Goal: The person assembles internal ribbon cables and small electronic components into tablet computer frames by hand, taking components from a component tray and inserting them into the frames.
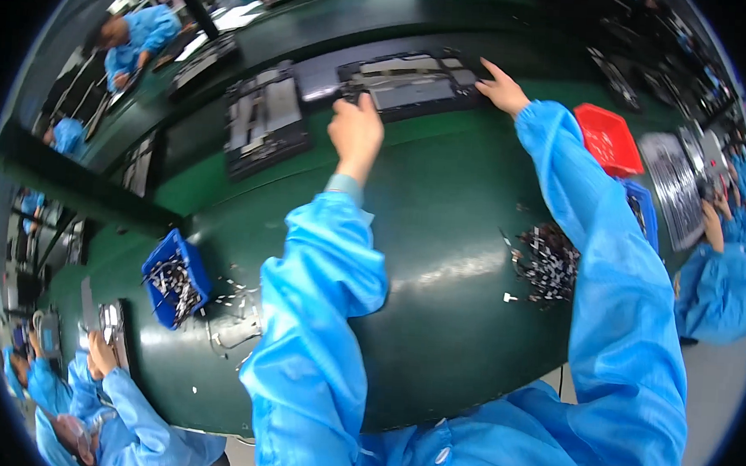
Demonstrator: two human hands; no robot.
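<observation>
Both my arms, in blue sleeves, reach to the far side of the green table. My left hand (357,135) is closed at the near left corner of a flat black tray (430,107), which carries long silver-grey parts. At the tray's right end is my right hand (503,90), its fingers apart and the thumb close to the edge; whether it touches cannot be made out. A second black tray (265,122) with similar grey parts lies to the left of my left hand.
A blue bin (175,279) of small dark and white parts stands at left, loose pieces beside it. Near my right forearm are a heap of small parts (549,261), a red bin (607,140) and another blue bin (641,215). Co-workers in blue sit on both sides.
</observation>
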